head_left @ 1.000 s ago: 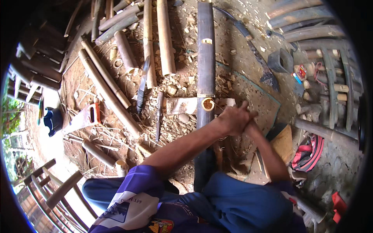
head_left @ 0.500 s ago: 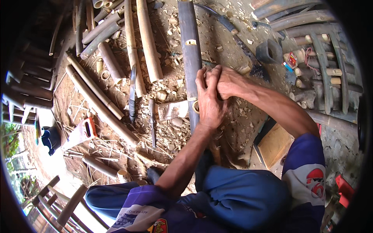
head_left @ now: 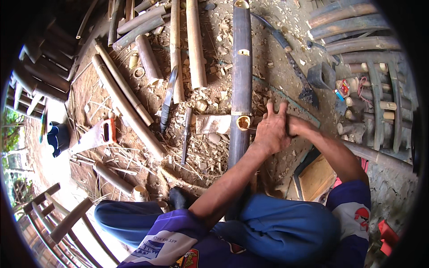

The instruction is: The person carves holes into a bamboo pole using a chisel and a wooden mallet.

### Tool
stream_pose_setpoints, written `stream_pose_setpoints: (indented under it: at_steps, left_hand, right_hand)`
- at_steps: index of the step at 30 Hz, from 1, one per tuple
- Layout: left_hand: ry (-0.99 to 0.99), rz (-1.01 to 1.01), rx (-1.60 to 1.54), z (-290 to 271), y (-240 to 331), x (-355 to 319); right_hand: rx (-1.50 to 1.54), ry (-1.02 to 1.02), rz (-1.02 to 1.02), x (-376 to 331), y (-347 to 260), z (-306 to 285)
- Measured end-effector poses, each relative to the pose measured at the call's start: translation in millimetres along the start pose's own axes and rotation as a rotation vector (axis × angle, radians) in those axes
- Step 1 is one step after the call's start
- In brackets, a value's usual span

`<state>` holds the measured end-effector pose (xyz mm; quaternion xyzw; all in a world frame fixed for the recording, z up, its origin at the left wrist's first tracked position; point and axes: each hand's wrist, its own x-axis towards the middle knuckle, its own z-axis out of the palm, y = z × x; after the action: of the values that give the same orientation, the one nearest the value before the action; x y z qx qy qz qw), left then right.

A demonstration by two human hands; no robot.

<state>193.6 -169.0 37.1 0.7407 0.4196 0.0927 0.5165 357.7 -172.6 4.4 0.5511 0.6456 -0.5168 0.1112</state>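
Note:
A dark bamboo pole (head_left: 241, 85) lies lengthwise in front of me, with a small rectangular cutout and, nearer me, a round pale-edged hole. Just right of that hole is my left hand (head_left: 272, 129), back upward, two fingers stretched forward. It overlaps my right hand (head_left: 293, 127), whose fingers are hidden behind it. I see nothing held in the left hand; whether the right holds anything is hidden. A pale wooden block (head_left: 213, 124) lies crosswise at the pole, beside a round stone (head_left: 214, 138). Left of these are a chisel (head_left: 187, 134) and a dark-handled knife (head_left: 167, 102).
Bamboo lengths (head_left: 125, 107) and an orange-handled saw (head_left: 100, 136) lie on the left. To the right are a long dark-bladed tool (head_left: 299, 73), a grey container (head_left: 321, 77) and a bamboo frame (head_left: 384, 105). Wood chips litter the ground.
Both hands have moved right, off the bamboo pole, uncovering its round hole. The left fingers now point forward, apart from the pole. The view has shifted slightly.

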Motion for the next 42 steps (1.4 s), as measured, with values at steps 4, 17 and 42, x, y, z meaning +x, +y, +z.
stream_pose_setpoints:
  at_steps: [4,17,42]
  left_hand:
    - [-0.24,-0.026,-0.019,-15,-1,-4]
    - [0.049,0.326,-0.278,-49,-87,-41]
    - [0.527,-0.618,0.474,-153,-203,15]
  right_hand:
    - [0.249,0.128,0.087,3,7,47]
    - [0.235,0.484,0.004,-16,-65,92]
    - [0.285,1.04,0.705,-29,76,302]
